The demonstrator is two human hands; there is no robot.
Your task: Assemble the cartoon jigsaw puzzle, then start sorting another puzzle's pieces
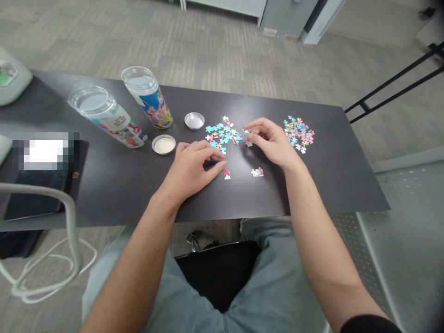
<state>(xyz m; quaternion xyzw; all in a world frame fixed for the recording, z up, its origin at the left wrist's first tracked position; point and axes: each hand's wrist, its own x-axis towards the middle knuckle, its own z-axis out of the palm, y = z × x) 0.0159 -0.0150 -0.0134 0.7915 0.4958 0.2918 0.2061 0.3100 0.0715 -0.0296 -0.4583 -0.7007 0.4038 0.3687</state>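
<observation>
My left hand point(194, 169) rests on the dark table with its fingers loosely bent and the thumb apart from them, holding nothing I can see. Just beyond its thumb lies a red and white puzzle piece point(227, 175). A loose pile of mostly turquoise puzzle pieces point(225, 132) spreads past its fingertips. To the right of that pile, my right hand point(272, 142) pinches a small puzzle piece point(246, 131) between thumb and fingers. Another piece point(249, 144) shows beneath its thumb. Nearer me lie a few joined pieces point(257, 172), pale with some purple and orange.
A second pile of multicoloured pieces point(299, 134) lies right of my right hand. Two clear printed canisters point(152, 101) stand left, beside a silver lid point(194, 121) and a cream-faced lid point(164, 144). Farther left are a black tablet point(38, 194) and a white cable point(71, 222).
</observation>
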